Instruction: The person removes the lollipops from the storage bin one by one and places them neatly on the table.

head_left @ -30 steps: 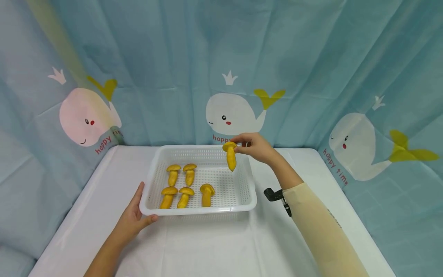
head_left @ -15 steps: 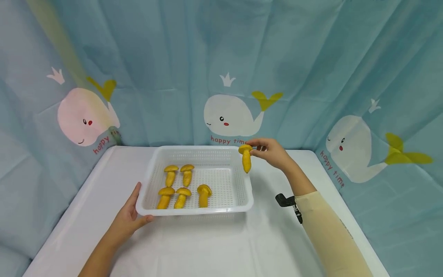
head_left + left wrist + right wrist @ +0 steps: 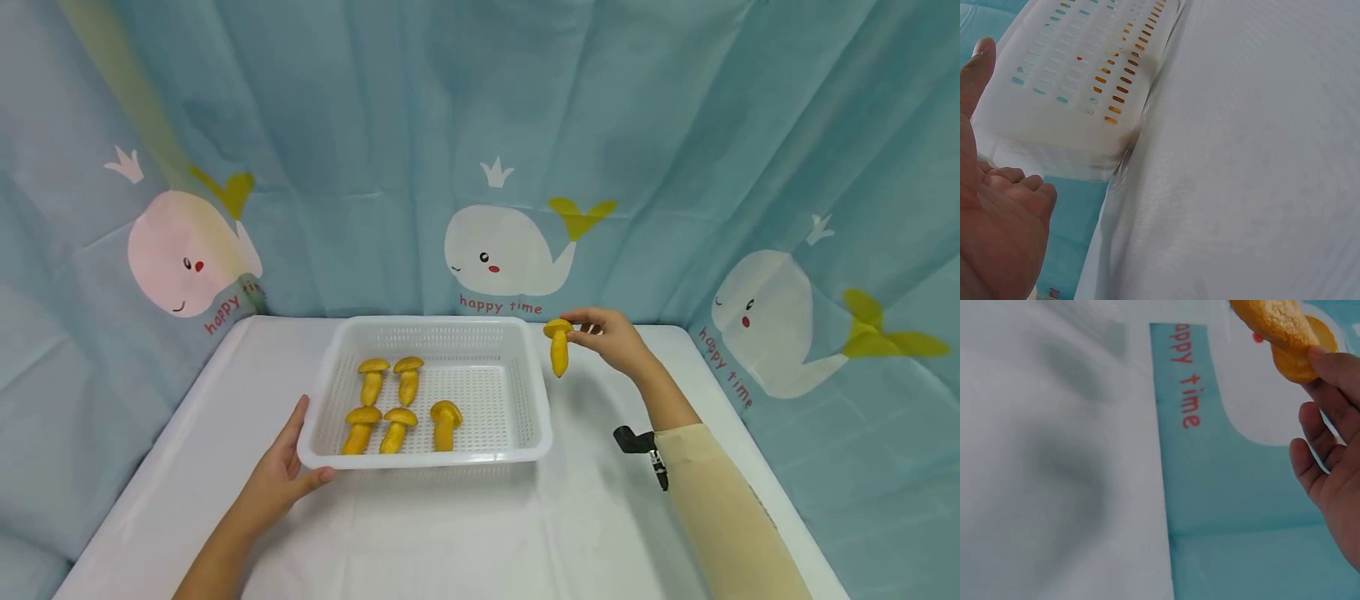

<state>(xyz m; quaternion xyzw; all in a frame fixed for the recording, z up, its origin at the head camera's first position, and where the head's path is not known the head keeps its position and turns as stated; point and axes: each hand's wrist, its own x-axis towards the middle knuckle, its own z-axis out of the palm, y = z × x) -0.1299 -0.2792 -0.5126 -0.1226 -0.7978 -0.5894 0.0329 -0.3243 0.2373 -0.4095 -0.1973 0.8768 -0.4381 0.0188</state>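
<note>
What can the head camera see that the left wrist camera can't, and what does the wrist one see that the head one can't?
Only the head camera: the right hand, the yellow mushroom it pinches, the sleeve, and the middle whale.

Only the left wrist camera: orange peeking through holes in the basket's side.

Both: the basket, the left hand, the white tablecloth, and the blue curtain.
</note>
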